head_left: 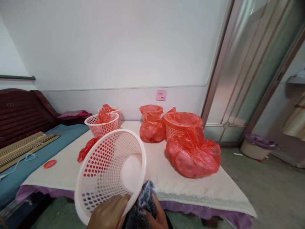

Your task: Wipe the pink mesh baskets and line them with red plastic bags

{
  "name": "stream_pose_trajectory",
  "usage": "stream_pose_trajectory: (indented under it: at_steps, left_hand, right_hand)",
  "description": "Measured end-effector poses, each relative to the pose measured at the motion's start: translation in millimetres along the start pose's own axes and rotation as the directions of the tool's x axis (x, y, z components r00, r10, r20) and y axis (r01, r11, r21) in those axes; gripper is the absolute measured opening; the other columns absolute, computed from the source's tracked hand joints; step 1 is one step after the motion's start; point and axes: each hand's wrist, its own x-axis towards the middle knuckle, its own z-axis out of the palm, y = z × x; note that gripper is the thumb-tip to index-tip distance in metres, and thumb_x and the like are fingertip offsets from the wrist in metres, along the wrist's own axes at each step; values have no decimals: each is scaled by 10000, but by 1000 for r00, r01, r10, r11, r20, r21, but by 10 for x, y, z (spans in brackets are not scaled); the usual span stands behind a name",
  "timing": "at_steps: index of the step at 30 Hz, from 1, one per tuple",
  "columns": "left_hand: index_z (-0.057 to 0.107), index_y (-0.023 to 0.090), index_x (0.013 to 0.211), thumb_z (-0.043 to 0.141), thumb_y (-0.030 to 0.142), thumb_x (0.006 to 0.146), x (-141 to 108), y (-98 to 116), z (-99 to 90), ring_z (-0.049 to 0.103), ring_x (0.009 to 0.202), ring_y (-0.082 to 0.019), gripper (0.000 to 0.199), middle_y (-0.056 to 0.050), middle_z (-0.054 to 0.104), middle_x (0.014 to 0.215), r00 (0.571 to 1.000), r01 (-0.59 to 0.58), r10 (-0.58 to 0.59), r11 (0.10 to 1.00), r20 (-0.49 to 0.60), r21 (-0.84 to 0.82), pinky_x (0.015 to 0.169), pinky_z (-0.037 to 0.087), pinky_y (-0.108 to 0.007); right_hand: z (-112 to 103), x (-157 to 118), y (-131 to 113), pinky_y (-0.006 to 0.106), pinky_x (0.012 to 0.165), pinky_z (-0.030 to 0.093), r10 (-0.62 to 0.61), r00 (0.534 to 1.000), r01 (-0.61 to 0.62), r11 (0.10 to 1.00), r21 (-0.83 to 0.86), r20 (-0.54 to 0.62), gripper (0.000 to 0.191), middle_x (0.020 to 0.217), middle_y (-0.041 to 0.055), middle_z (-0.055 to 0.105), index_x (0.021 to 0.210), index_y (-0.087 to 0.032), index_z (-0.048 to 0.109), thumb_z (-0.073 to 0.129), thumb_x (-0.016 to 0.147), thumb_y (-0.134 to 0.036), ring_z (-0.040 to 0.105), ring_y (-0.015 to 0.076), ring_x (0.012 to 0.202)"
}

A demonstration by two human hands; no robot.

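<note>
My left hand [108,213] grips the rim of a white-pink perforated plastic basket [105,165], which is tilted up with its round base towards the right. My right hand [156,217] closes on a dark blue-grey knitted cloth [143,203] pressed against the basket's lower rim. Beyond them, a white quilted cloth covers a table [59,175]. On it stand a perforated basket with a red plastic bag [102,125], a red bag-lined basket [182,121], and a large bundled red bag [193,157]. Another red bag [152,128] and a crumpled one [87,149] lie nearer the hands.
A small red disc [50,163] lies on a blue mat [30,159] left of the table, beside a bamboo mat [21,148] and a dark wooden headboard [21,114]. A wall with a pink note [161,94] stands behind; a glass door [240,73] and a bin [258,148] stand right.
</note>
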Motion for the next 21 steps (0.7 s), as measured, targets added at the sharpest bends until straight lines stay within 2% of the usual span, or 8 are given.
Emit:
stream_pose_trajectory:
  at_steps: [3, 7, 9, 12, 15, 18, 21]
  left_hand:
    - [571, 242, 1104, 500, 200, 871, 55, 28, 132, 688, 658, -151, 247, -9, 691, 737, 998, -41, 39, 998, 46, 45, 607, 540, -194]
    - [591, 252, 919, 574, 61, 688, 137, 137, 353, 670, 572, -184, 300, 27, 662, 673, 985, -46, 17, 985, 172, 166, 485, 518, -250]
    - [587, 263, 818, 607, 44, 630, 191, 225, 468, 649, 509, -197, 289, 44, 644, 630, 982, -47, 0, 970, 191, 237, 416, 483, -270]
    - [581, 249, 720, 710, 131, 629, 271, 360, 609, 590, 419, -193, 198, 42, 605, 557, 993, -99, 74, 953, 94, 288, 345, 418, -281]
    - [569, 235, 676, 790, 276, 613, 330, 433, 661, 563, 399, -179, 233, 44, 587, 528, 982, -181, 188, 940, 2, 290, 324, 390, -285]
    - [559, 239, 675, 720, 461, 700, 356, 415, 617, 569, 404, -166, 276, 54, 581, 528, 974, -219, 228, 942, -6, 256, 327, 395, -290]
    - [547, 231, 681, 403, 507, 918, 331, 347, 535, 573, 393, -148, 392, 48, 574, 522, 970, -219, 234, 958, -62, 184, 326, 387, -295]
  right_hand:
    - [-117, 24, -168, 400, 1066, 393, -17, 997, 12, 997, -73, -74, 506, 1173, 86, 695, 1097, -203, 710, 741, 665, -465, 559, 303, 1205]
    - [-266, 69, -545, 367, 991, 464, -117, 976, 78, 975, -209, -185, 513, 1210, 96, 670, 1178, -193, 650, 658, 758, -488, 552, 292, 1210]
    - [-296, 112, -749, 361, 962, 479, -188, 960, 120, 947, -299, -210, 548, 1219, 97, 660, 1221, -191, 608, 640, 768, -496, 554, 294, 1199]
    - [-324, 186, -955, 407, 973, 450, -251, 944, 127, 876, -465, -214, 651, 1214, 115, 645, 1257, -173, 549, 653, 723, -530, 562, 318, 1164]
    - [-393, 239, -1018, 470, 970, 419, -204, 947, 33, 830, -557, -248, 734, 1127, 142, 664, 1252, -143, 511, 637, 684, -590, 586, 352, 1094]
    - [-477, 260, -1021, 465, 977, 416, -157, 951, -13, 837, -547, -264, 730, 1143, 148, 660, 1228, -148, 518, 633, 672, -607, 578, 359, 1110]
    - [-515, 267, -1037, 431, 1024, 396, -125, 967, -10, 852, -523, -223, 755, 1236, 152, 623, 1251, -139, 502, 652, 667, -593, 537, 343, 1187]
